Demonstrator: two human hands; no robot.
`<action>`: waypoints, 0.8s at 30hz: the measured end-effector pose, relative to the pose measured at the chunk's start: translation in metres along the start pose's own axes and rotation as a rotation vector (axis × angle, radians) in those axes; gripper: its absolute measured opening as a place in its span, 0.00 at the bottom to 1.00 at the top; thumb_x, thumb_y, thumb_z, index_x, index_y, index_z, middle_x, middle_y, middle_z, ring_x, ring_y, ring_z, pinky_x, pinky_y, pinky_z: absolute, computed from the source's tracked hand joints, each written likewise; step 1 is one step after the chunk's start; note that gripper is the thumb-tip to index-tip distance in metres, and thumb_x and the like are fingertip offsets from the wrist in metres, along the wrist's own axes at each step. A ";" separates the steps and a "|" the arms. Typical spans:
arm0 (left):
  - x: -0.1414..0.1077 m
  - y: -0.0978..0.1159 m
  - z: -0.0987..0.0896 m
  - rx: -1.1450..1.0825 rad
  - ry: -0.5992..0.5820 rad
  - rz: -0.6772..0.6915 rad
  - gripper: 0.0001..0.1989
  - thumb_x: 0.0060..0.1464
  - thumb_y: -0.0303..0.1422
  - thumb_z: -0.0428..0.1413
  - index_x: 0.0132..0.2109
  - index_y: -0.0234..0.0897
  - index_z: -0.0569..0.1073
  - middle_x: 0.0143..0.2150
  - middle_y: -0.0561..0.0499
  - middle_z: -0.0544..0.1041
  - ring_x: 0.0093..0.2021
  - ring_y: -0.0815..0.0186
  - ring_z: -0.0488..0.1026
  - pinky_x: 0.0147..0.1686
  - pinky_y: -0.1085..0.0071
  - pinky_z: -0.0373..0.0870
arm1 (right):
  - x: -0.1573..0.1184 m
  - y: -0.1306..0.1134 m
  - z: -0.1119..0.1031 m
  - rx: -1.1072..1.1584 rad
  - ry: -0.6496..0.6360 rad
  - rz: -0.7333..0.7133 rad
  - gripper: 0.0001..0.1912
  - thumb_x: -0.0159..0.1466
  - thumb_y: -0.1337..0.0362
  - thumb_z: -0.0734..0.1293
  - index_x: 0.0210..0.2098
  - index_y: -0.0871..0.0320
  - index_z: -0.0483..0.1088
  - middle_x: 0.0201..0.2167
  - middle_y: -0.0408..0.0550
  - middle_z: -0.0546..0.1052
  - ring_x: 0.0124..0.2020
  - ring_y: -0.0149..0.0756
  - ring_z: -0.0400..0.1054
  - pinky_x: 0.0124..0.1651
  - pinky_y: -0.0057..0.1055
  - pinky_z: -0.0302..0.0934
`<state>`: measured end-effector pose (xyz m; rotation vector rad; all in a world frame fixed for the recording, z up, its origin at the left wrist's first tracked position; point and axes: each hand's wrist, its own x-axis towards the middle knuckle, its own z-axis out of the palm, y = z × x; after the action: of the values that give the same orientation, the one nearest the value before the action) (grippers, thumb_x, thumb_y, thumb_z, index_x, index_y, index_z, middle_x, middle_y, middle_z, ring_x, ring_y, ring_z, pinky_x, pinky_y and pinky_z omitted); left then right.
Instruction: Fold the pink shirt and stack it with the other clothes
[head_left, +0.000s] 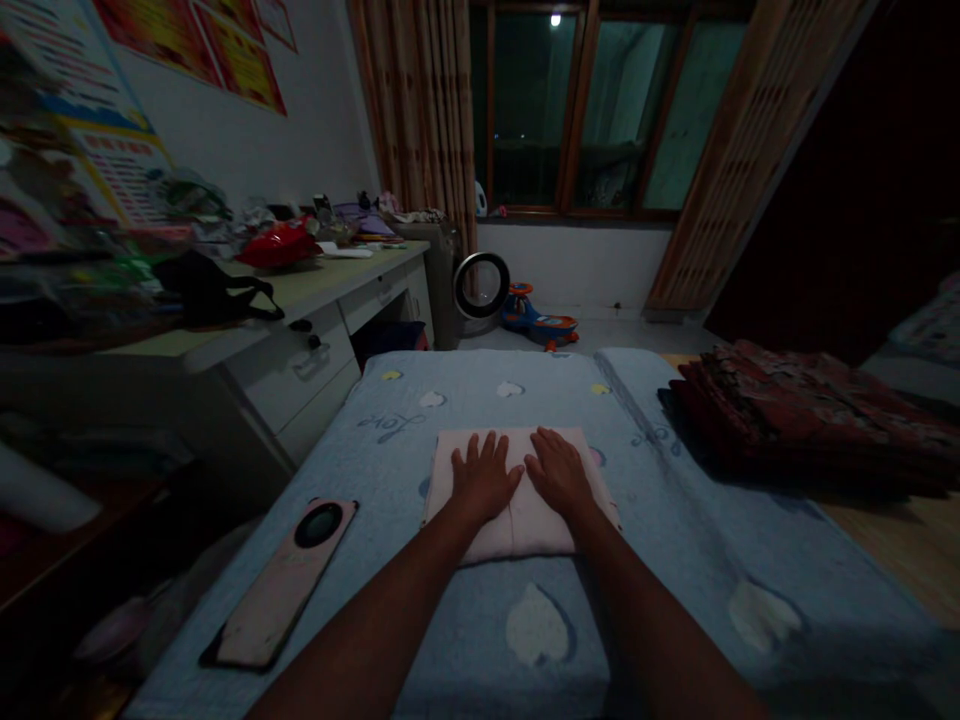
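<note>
A pale pink folded cloth [517,535], perhaps a garment, lies as a neat rectangle on a blue blanket [405,600] printed with hearts. My left hand [484,480] rests palm down on its left half, fingers spread. On the right half my right hand [556,470] lies flat, its fingers stretched out and close together. Neither hand grips anything. The two thumbs nearly meet near the cloth's middle. To the left, a phone [289,590] with a big round camera ring lies back up on the blanket.
A stack of dark red patterned folded cloth [817,420] sits at the right. Along the left wall runs a cluttered desk [315,300] with drawers, a red bag [279,245] and a black strap item [214,290]. A blue and orange ride-on toy [536,322] stands on the floor beyond.
</note>
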<state>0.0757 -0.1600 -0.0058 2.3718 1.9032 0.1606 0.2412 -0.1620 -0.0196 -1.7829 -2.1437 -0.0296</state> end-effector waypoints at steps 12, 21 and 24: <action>-0.001 -0.009 0.005 -0.015 0.099 0.002 0.31 0.65 0.51 0.32 0.70 0.48 0.51 0.72 0.47 0.54 0.72 0.51 0.43 0.63 0.36 0.41 | 0.000 -0.009 -0.010 -0.088 -0.101 0.120 0.28 0.70 0.52 0.53 0.66 0.54 0.57 0.69 0.51 0.56 0.68 0.51 0.46 0.66 0.50 0.43; -0.002 -0.008 0.008 0.036 0.124 0.023 0.27 0.65 0.47 0.37 0.70 0.54 0.52 0.72 0.48 0.54 0.71 0.49 0.44 0.62 0.34 0.42 | 0.007 -0.020 -0.020 -0.143 -0.165 -0.021 0.26 0.69 0.60 0.53 0.65 0.59 0.60 0.69 0.55 0.54 0.70 0.52 0.42 0.66 0.56 0.35; -0.001 -0.008 0.010 0.054 0.122 0.021 0.28 0.65 0.45 0.38 0.70 0.52 0.52 0.72 0.48 0.54 0.71 0.49 0.43 0.62 0.34 0.42 | 0.008 -0.021 -0.020 -0.082 -0.226 -0.124 0.27 0.69 0.66 0.51 0.66 0.59 0.58 0.69 0.52 0.55 0.69 0.43 0.46 0.67 0.48 0.39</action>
<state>0.0694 -0.1598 -0.0166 2.4713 1.9594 0.2640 0.2253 -0.1637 0.0052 -1.7695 -2.4424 0.0569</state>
